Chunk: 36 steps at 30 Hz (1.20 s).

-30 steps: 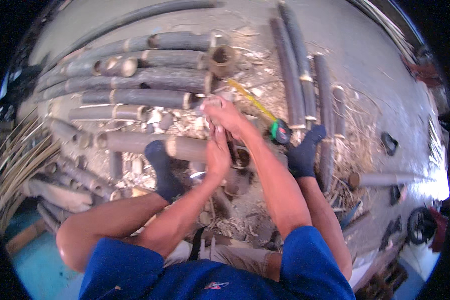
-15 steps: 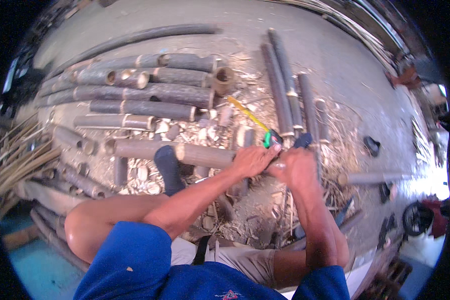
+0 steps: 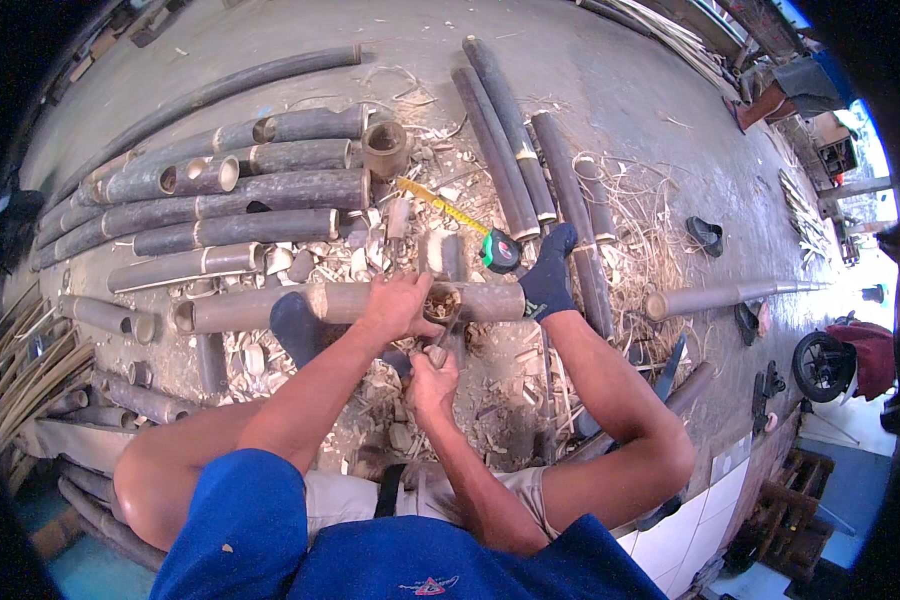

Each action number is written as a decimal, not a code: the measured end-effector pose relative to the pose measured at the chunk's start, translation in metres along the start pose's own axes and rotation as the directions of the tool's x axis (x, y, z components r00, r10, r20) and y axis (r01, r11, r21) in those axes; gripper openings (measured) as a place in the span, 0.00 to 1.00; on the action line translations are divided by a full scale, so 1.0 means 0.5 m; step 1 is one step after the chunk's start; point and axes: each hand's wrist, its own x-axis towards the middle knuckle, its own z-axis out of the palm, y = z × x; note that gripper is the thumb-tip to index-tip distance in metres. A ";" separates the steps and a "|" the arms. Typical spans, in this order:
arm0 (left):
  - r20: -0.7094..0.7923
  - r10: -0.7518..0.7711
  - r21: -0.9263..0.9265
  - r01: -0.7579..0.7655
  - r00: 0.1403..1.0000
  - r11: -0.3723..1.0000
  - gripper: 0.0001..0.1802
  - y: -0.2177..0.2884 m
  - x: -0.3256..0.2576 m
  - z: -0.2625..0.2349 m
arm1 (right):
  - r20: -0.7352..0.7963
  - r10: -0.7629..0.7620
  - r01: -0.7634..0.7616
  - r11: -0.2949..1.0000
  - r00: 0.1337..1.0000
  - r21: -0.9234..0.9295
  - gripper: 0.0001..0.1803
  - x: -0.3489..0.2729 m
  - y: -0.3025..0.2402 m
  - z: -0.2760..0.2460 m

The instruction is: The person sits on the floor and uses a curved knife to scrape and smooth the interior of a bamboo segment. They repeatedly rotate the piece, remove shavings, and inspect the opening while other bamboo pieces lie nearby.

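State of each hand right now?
Left hand: open, resting on the brown bamboo tube.
Right hand: closed, holding a tool, kind unclear.

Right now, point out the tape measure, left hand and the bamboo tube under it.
Tape measure [image 3: 501, 252], head view: case.
Left hand [image 3: 397, 307], head view: its back.
Bamboo tube [image 3: 345, 302], head view: wall, left of the hand.

One left hand [image 3: 400, 303], one right hand [image 3: 432, 382], one tool [image 3: 437, 354] between them; one brown bamboo pole [image 3: 240, 309]. Two dark-socked feet [image 3: 550, 272]. One tape measure [image 3: 501, 250]. One short bamboo tube [image 3: 385, 166]. Four dark bamboo lengths [image 3: 495, 155] beyond right foot; at least five grouped lengths [image 3: 285, 191] at left, one long curved pole [image 3: 220, 88] above. At least three dark sandals [image 3: 705, 236], one wheel [image 3: 823, 366]. Wood chips [image 3: 270, 362] too many to count.
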 end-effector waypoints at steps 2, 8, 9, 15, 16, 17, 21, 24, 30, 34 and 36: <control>0.001 -0.105 0.027 0.105 0.994 0.994 0.51 0.023 0.009 0.007 | -0.018 -0.008 0.006 0.996 1.000 -0.084 0.10 0.015 0.010 -0.006; -0.112 -0.245 -0.031 0.243 0.963 0.970 0.52 0.059 0.013 0.013 | 0.192 0.152 -0.003 0.790 0.970 -0.613 0.23 0.078 -0.084 -0.118; -0.167 -0.248 -0.041 0.245 0.954 0.969 0.51 0.063 0.014 0.019 | 0.270 0.177 0.049 0.747 0.946 -0.663 0.28 0.097 -0.116 -0.144; -0.209 -0.355 -0.088 0.344 0.911 0.935 0.49 0.087 0.033 0.040 | 0.555 0.457 0.407 0.387 0.695 -0.828 0.30 0.264 -0.305 -0.152; -0.217 -0.358 -0.087 0.347 0.908 0.934 0.49 0.086 0.033 0.035 | 0.562 0.469 0.464 0.317 0.681 -0.827 0.29 0.286 -0.322 -0.137; -0.213 -0.347 -0.109 0.331 0.913 0.937 0.50 0.083 0.029 0.031 | 0.548 0.507 0.505 0.234 0.666 -0.831 0.28 0.299 -0.332 -0.133; -0.015 -0.097 -0.044 0.096 0.995 0.994 0.55 0.005 0.005 -0.013 | 0.606 0.396 0.461 0.405 0.690 -0.790 0.24 0.266 -0.289 -0.140; 0.181 -0.090 -0.025 0.096 0.979 0.995 0.54 -0.053 0.003 -0.033 | 0.596 0.372 0.279 0.629 0.712 -0.726 0.20 0.181 -0.201 -0.167; 0.214 -0.089 0.008 0.090 0.973 0.996 0.53 -0.074 0.005 -0.006 | 0.489 0.406 -0.321 0.913 0.772 -0.252 0.13 0.078 -0.100 -0.087; 0.109 -0.052 0.047 0.047 0.993 0.998 0.46 -0.097 0.001 0.028 | 0.408 0.583 -0.704 0.652 0.702 0.280 0.12 0.056 -0.141 0.052; 0.114 -0.060 0.069 0.052 0.992 0.996 0.45 -0.108 0.004 0.039 | 0.476 0.456 -0.659 0.529 0.752 0.534 0.12 0.070 -0.176 0.105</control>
